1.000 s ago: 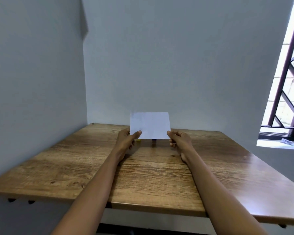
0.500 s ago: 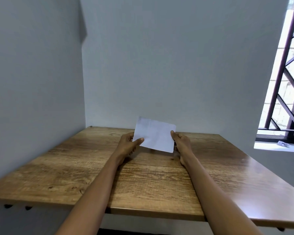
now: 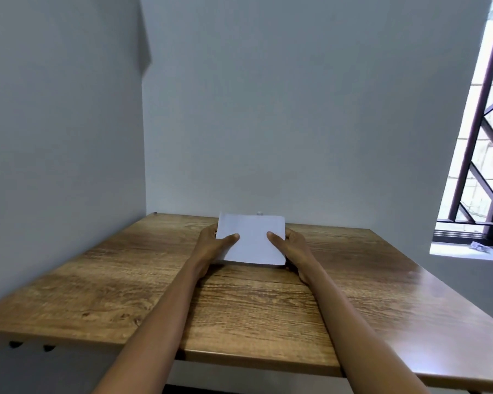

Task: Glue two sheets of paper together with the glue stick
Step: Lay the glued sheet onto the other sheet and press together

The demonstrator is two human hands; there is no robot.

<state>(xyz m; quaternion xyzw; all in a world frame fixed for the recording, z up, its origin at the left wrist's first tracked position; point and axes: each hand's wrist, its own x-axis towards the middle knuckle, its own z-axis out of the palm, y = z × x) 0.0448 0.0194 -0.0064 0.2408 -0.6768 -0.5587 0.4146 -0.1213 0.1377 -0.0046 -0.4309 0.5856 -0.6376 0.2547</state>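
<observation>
White paper (image 3: 252,241) held over the far middle of the wooden table (image 3: 125,285), tilted toward the camera, lower edge close to the tabletop. Left hand (image 3: 211,247) grasping the left edge, thumb on top, fingers underneath; right hand (image 3: 293,247) grasping the right edge in the same way. Impossible to tell whether one sheet or two pressed together. No glue stick clearly in view; only a tiny pale tip (image 3: 259,213) poking up behind the top edge, too small to identify. Probably a check of the bond or a squaring-up of edges, though only a guess. Risks from here: corners slipping out of line under uneven thumb pressure, a crease from too tight a pinch, layers peeling apart at an edge short of glue, or a skewed landing on the wood.
</observation>
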